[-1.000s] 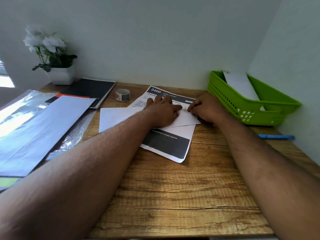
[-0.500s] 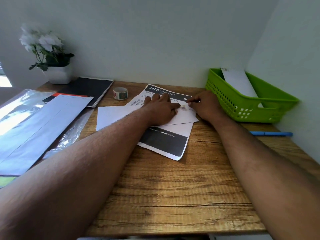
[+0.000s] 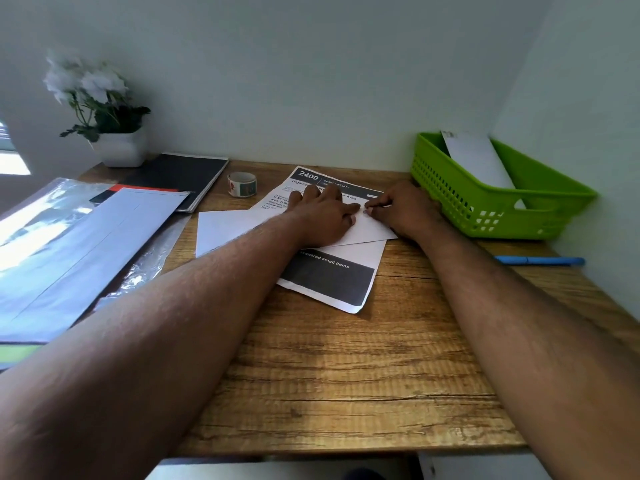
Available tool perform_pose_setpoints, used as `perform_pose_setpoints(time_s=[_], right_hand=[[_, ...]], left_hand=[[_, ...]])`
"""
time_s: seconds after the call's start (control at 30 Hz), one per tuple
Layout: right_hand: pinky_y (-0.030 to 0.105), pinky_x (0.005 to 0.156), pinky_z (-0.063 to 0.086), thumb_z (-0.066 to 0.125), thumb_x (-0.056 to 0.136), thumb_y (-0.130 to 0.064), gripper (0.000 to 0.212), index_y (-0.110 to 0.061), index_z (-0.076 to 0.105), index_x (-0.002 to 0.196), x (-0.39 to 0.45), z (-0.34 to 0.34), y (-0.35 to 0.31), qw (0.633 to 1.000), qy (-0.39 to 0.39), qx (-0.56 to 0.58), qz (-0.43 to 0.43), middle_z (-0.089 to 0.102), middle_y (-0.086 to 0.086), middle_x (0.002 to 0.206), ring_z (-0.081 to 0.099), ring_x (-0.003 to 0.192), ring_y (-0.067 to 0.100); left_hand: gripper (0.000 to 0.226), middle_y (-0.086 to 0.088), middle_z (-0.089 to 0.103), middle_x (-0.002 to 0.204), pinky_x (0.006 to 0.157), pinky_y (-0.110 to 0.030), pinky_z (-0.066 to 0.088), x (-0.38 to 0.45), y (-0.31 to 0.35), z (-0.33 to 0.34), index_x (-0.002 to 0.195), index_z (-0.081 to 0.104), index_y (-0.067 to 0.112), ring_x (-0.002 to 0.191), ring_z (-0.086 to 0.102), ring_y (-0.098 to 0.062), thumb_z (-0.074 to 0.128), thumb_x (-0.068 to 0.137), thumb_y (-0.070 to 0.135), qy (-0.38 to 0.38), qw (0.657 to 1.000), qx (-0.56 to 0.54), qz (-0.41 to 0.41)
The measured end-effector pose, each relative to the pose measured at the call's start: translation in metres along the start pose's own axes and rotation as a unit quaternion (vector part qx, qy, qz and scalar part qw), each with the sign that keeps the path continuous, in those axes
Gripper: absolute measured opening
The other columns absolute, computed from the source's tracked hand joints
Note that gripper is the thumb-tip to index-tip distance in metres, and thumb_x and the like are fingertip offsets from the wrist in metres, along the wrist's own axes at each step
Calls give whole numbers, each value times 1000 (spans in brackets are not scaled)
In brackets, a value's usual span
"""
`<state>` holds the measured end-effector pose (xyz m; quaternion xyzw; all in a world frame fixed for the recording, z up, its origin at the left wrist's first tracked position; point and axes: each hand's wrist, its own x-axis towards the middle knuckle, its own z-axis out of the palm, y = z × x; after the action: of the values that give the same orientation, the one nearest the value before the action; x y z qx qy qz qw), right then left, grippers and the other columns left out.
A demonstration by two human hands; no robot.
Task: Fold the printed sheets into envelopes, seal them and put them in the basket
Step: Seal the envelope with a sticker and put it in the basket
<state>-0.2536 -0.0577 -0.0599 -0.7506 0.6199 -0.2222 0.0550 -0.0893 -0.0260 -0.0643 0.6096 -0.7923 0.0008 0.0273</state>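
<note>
A white envelope [image 3: 228, 228] lies flat across a printed sheet [image 3: 332, 282] with black bands near the middle of the desk. My left hand [image 3: 320, 216] presses flat on the envelope, fingers spread. My right hand [image 3: 403, 211] rests at the envelope's right end, its thumb and forefinger pinched over a small dark sticker [image 3: 365, 212]. The green basket [image 3: 460, 199] stands at the back right and holds one white envelope [image 3: 479, 161] leaning inside.
A roll of stamps or tape [image 3: 241, 184] sits behind the sheet. A black notebook [image 3: 180, 174], a potted white flower [image 3: 104, 112] and a clear sleeve with blue-white envelopes [image 3: 69, 244] fill the left. A blue pen [image 3: 540, 260] lies right.
My right fingers have drawn closer to my left hand and now pinch down on the small sticker on the envelope. My left hand stays pressed on the envelope.
</note>
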Motion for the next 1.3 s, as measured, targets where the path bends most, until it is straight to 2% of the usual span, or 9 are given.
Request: perform_pose_setpoints(time_s=[0.1, 0.23, 0.4, 0.5, 0.57, 0.7, 0.87, 1.23, 1.3], right_hand=[[41, 95, 44, 66, 78, -45, 24, -36, 73, 100, -2, 0, -3, 1000, 0, -11, 11, 69, -9, 113, 57, 111, 27], [22, 80, 42, 66, 85, -34, 24, -26, 73, 106, -5, -4, -3, 1000, -7, 9, -6, 70, -2, 112, 62, 104, 20], [22, 72, 38, 66, 84, -46, 35, -25, 71, 111, -11, -8, -7, 999, -35, 4, -11, 71, 1, 111, 60, 88, 13], [20, 78, 35, 65, 83, -51, 48, -25, 65, 123, -12, -13, -6, 996, -83, 13, -13, 61, 2, 130, 57, 110, 16], [25, 98, 31, 62, 83, -55, 59, -30, 52, 135, -15, -17, -5, 992, -124, 2, -13, 40, 1, 150, 39, 134, 19], [36, 120, 10, 49, 94, -47, 57, -29, 34, 146, -12, -9, 3, 987, -143, -16, -67, 23, -4, 158, 18, 146, 16], [53, 117, 12, 30, 96, -55, 50, -42, 30, 144, -4, 5, 8, 980, -185, -56, -46, 23, -14, 156, 16, 147, 20], [63, 114, -5, 2, 82, -77, 76, -42, 5, 149, -3, 19, 4, 975, -198, -99, -9, -1, -21, 158, -4, 148, 26], [65, 111, -9, 6, 91, -68, 64, -42, 4, 149, -5, 17, 4, 973, -196, -119, 1, -2, -22, 158, -5, 148, 27]], left_hand=[[47, -5, 26, 153, 112, -57, 17, -1, 1, -1, 149, 28, 42, 140, 21, -36, 27, 102, 46, -3, 1000, -4, -5], [48, -5, 26, 153, 112, -57, 16, -3, 1, -2, 150, 28, 41, 140, 21, -35, 27, 102, 46, 1, 1000, -10, -6], [49, -6, 26, 153, 113, -58, 15, -2, 2, -2, 151, 25, 39, 141, 19, -35, 27, 102, 46, -5, 1000, -4, -2], [51, -6, 24, 155, 113, -59, 15, -2, 1, -3, 152, 24, 35, 142, 18, -35, 26, 102, 47, -5, 1000, 1, -3], [51, -5, 22, 156, 113, -60, 13, -3, 1, -4, 152, 24, 33, 143, 17, -34, 27, 102, 46, -10, 1000, 6, -6], [52, -5, 21, 157, 111, -60, 13, -3, 3, -4, 152, 25, 30, 143, 18, -33, 26, 102, 46, -9, 1000, 16, -15], [53, -4, 21, 156, 111, -60, 12, -3, 2, -3, 152, 25, 28, 143, 18, -33, 25, 102, 46, -7, 1000, 3, -21], [59, -9, 16, 160, 113, -61, 12, -7, -1, -6, 152, 26, 26, 146, 12, -36, 27, 99, 55, -22, 998, 17, -48], [66, -11, 16, 160, 113, -60, 14, -12, -11, -9, 149, 31, 28, 146, 13, -37, 31, 94, 65, -14, 995, 18, -93]])
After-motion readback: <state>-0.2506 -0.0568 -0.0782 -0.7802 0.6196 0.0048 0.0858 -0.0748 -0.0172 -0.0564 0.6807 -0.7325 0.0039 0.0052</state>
